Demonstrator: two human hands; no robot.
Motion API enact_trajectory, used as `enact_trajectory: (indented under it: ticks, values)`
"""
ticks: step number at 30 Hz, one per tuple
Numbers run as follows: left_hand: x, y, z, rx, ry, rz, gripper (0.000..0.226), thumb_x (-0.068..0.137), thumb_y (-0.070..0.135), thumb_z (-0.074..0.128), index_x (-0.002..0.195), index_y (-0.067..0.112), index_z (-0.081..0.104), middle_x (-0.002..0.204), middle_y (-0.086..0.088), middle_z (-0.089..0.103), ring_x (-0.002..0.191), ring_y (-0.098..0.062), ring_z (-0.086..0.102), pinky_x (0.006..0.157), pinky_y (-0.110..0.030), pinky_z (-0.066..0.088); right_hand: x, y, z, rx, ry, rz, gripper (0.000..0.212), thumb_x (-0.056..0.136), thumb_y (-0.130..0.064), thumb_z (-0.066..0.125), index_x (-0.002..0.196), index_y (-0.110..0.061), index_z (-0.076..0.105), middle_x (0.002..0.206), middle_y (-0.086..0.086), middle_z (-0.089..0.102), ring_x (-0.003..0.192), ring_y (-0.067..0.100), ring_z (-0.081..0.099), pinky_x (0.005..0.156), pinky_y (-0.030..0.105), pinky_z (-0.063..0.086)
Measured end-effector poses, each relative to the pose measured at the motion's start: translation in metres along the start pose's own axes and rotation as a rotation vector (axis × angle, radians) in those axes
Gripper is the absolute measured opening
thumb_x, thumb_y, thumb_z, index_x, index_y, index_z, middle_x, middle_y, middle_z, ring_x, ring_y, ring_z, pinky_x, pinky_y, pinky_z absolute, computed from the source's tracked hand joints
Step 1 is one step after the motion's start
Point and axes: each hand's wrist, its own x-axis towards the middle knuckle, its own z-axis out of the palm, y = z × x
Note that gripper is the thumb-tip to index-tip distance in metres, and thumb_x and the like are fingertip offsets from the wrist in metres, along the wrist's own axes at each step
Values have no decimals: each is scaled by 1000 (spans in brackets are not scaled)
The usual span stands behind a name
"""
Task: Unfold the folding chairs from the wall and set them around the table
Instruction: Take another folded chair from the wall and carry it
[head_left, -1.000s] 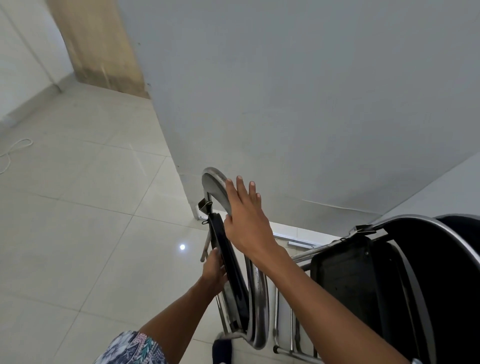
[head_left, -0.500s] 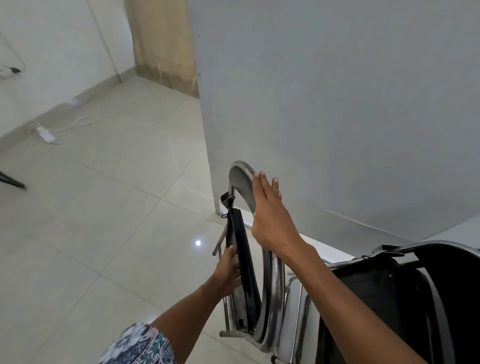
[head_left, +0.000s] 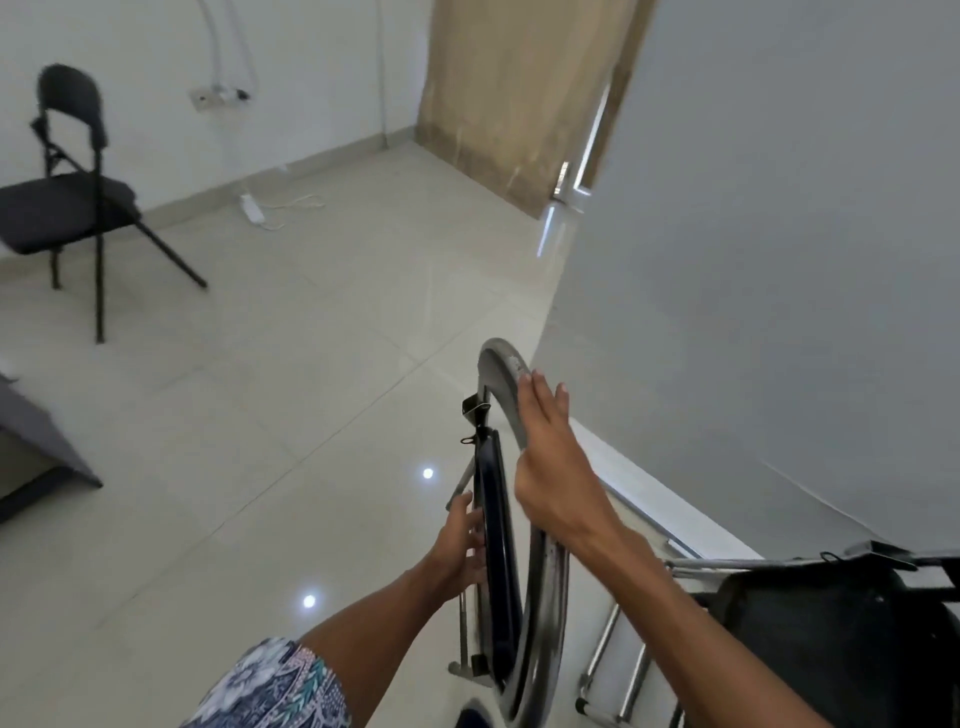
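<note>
Folded chair, chrome frame, dark seat: stood edge-on on the tiled floor, between the two hands, close to the grey wall.
Left hand: fingers curled on the seat's edge, at the chair's left side.
Right hand: fingers straight and pressed together, laid along the curved top rail.
Second folded chair: just to the right.
Unfolded black chair: far left.
Power strip: on the floor beyond.

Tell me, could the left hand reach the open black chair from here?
Probably not: the black chair stands far across the floor, while the left hand holds the folded chair's seat. Only distance blocks it.
</note>
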Motion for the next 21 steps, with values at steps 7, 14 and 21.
enact_trajectory:
  ticks: [7, 14, 21]
  values:
    - [-143, 13, -157, -88, 69, 129, 54, 100, 56, 32, 94, 15, 68, 74, -5, 45, 65, -18, 41, 61, -31, 35, -32, -162, 102, 34, -119, -113, 83, 92, 8, 37, 157, -25, -3, 164, -12, -13, 149, 15, -19, 111, 22, 4]
    - [-279, -2, -356, -188, 244, 244, 50, 97, 60, 33, 89, 19, 61, 72, -2, 45, 62, -14, 44, 58, -27, 38, -93, -342, 243, 136, -269, -281, 82, 93, 11, 36, 157, -23, -2, 164, -12, -13, 149, 14, -20, 118, 29, 10]
    - [-411, -27, -515, -446, 527, 452, 51, 100, 56, 30, 80, 20, 60, 41, 8, 49, 32, -6, 45, 40, -16, 39, -156, -495, 358, 167, -443, -573, 83, 91, 14, 36, 158, -19, -1, 165, -6, -10, 150, 18, -18, 116, 27, 3]
